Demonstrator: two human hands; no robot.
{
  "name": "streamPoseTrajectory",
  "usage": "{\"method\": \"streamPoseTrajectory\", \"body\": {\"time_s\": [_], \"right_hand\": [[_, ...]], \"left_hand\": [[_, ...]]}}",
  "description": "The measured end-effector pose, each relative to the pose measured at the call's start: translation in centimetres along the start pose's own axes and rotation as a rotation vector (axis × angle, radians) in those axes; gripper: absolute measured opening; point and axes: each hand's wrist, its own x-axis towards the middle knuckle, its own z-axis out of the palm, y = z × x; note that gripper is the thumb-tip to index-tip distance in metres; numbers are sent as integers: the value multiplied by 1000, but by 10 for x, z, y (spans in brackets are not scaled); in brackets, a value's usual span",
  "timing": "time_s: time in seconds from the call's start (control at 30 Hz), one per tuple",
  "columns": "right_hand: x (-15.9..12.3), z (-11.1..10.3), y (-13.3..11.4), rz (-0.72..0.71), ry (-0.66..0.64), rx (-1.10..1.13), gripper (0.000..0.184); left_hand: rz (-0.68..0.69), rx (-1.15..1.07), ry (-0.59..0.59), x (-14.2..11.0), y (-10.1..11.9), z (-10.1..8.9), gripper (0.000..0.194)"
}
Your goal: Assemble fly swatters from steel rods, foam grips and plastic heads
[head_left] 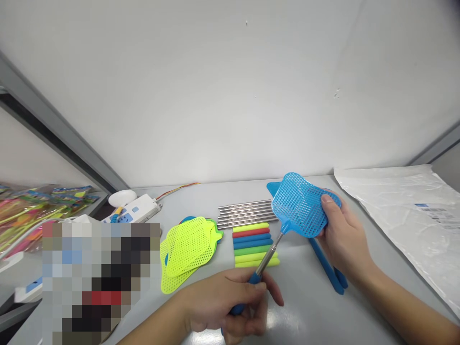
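Item 1. Blue fly swatter [300, 206], held in the air above the worktop [305, 316], rod slanting up from handle to head. My left hand [232, 297] has its fingers wrapped around the blue handle [237, 309]; I judge this grip to be the one steadying the piece. My right hand [341, 232] clamps the head's far edge, thumb on the near face, probably to control the angle of the broad mesh. Between them runs the segmented metal rod [268, 256].

Item 2. Loose metal rods [244, 214], laid side by side near the wall [233, 96]; parallel, I would say, for easy picking.

Item 3. Loose handle sleeves [251, 245] in yellow, red, blue and green, rowed just in front of the rods, likely sorted by part.

Item 4. Yellow-green mesh heads [190, 247], overlapping in a pile left of the sleeves; flat shapes stack well. Blue and green edges show beneath.

Item 5. Loose blue sleeves [325, 266], on the worktop below my right hand, partly hidden by it.

Item 6. Blue piece [273, 188] behind the swatter head; mostly covered, so I cannot tell what it is.

Item 7. White plastic mailer [388, 206], far right, apart from the parts.

Item 8. Power strip [142, 209], back left.
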Motion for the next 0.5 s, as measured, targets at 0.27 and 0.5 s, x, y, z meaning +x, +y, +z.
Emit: {"method": "streamPoseTrajectory", "body": {"time_s": [0.27, 0.5], "right_hand": [[-1, 3, -4, 85, 14, 121, 26], [-1, 4, 2, 81, -12, 67, 33]], "left_hand": [[-19, -92, -112, -2, 2, -4, 42], [-18, -147, -102, 0, -2, -5, 38]]}}
